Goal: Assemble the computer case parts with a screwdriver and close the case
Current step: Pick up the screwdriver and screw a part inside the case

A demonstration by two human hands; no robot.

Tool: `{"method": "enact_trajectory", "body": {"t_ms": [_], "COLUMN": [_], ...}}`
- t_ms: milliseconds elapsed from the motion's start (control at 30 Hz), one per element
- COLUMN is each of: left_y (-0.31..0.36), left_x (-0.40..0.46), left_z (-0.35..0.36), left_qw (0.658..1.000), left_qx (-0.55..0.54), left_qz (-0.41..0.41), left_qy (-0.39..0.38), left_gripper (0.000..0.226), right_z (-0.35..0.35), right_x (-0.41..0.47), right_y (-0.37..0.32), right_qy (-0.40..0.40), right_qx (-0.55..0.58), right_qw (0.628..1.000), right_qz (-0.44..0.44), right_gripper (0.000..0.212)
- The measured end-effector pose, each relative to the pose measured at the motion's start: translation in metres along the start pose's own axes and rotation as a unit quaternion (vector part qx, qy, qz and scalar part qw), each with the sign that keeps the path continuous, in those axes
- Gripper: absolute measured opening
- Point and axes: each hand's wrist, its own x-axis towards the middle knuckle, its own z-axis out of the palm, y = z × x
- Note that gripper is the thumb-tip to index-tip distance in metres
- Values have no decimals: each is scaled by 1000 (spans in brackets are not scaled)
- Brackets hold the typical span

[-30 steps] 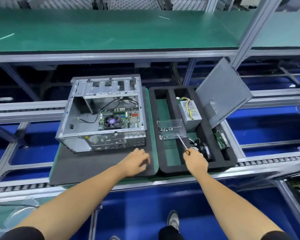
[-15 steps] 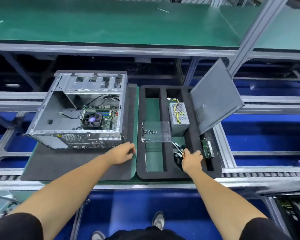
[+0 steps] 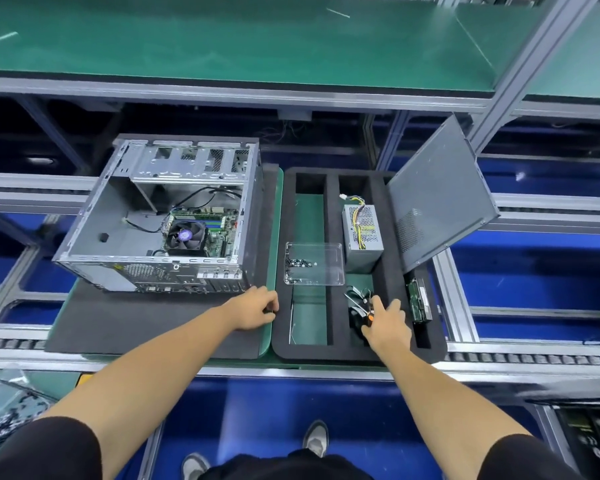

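Green benching and a roller line run under your arms. Your right hand [image 3: 388, 322] curls round the screwdriver [image 3: 367, 315] in the foam tray [image 3: 333, 258], its shaft half hidden among a fan and cables. Your left hand [image 3: 257, 308] rests loosely curled on the mat [image 3: 136, 323], holding nothing you can see. Just beyond it lies the open case [image 3: 174, 220]. The screw box [image 3: 314, 263], power supply [image 3: 362, 233] and drive [image 3: 419, 301] sit in the tray; the side panel [image 3: 437, 192] leans tilted over its right edge.
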Motion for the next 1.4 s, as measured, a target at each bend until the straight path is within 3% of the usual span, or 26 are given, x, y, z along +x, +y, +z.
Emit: {"method": "enact_trajectory", "body": {"t_ms": [100,233,500,600,900,1000,1133,1267,1400], "left_y": [1,1,1,3,14,21,33,41,35], "left_x": [0,-1,-7,-10,-12,-15,-27,-45,-67], "left_z": [-1,-3,-10,-16,-49,-64,-92,-127,-157], "left_qw": [1000,1000,998,996,993,990,976,952,945], "left_qx": [2,-2,-36,-61,-82,-99,-152,-235,-238], "left_qz": [1,1,12,20,73,100,154,180,198], "left_qy": [-9,-19,-55,-59,-43,-23,23,80,100], "left_gripper": [19,20,23,23,27,26,29,49,85], "right_z": [0,-6,-44,-68,-171,-203,-248,-280,-304], "right_x": [3,7,11,15,25,17,2,-17,-34], "right_y": [-3,-3,-10,-15,-50,-72,-112,-160,-208], "right_qy": [-9,6,132,143,38,9,-88,-170,-274], "right_qx": [-38,-22,52,59,-66,-65,-3,-2,22], "right_qw": [999,1000,990,988,997,998,994,982,958], "right_qz": [-20,-16,-4,9,-9,-8,-57,-76,-85], "right_gripper": [63,48,13,10,24,25,13,10,5]}}
